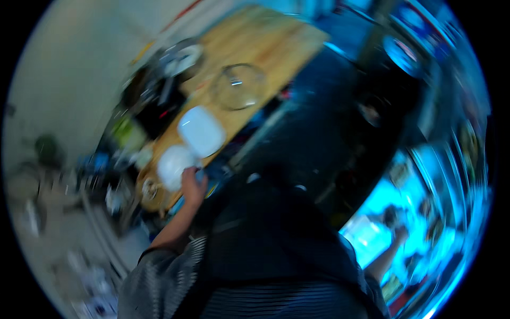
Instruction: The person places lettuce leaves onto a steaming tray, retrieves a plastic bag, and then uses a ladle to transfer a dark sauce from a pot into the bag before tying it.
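My left hand (193,183) is at the right edge of a round white dish (175,166), its fingers curled in at the rim. The dish sits at the near end of a wooden table and touches a white square-cornered plate (202,131) beyond it. Over on the right, in strong blue light, my right hand (399,236) reaches out beside a small dark roundish thing (390,217). Near it lies a pale bright panel or board (366,236). Blur smears the right hand's fingers, so their grip is not readable.
A glass pot lid (239,87) lies farther along the wooden table (265,34). Metal pans (180,58) stand at its left edge. A small round basket-like thing (149,192) is at the near corner. Dark floor (313,122) runs between the table and the blue-lit counter.
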Tool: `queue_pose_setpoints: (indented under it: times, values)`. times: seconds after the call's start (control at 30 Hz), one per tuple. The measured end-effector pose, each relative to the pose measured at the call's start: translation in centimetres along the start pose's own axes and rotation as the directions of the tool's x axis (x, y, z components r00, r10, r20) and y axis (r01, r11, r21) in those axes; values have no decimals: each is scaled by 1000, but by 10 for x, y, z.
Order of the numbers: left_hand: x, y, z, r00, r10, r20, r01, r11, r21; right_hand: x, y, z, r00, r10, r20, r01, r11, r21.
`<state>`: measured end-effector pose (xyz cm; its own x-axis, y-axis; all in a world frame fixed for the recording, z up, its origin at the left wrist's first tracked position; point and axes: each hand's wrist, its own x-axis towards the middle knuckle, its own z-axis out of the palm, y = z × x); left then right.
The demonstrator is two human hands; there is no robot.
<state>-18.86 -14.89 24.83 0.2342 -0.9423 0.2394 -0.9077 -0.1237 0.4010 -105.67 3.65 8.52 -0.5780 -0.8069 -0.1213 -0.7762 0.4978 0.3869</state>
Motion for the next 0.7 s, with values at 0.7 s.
queue_pose_setpoints:
  times: [0.7]
  values:
    - [82, -120, -7, 832, -461, 309, 263, 818, 512, 31, -368, -425, 985, -125, -116, 170, 682, 711]
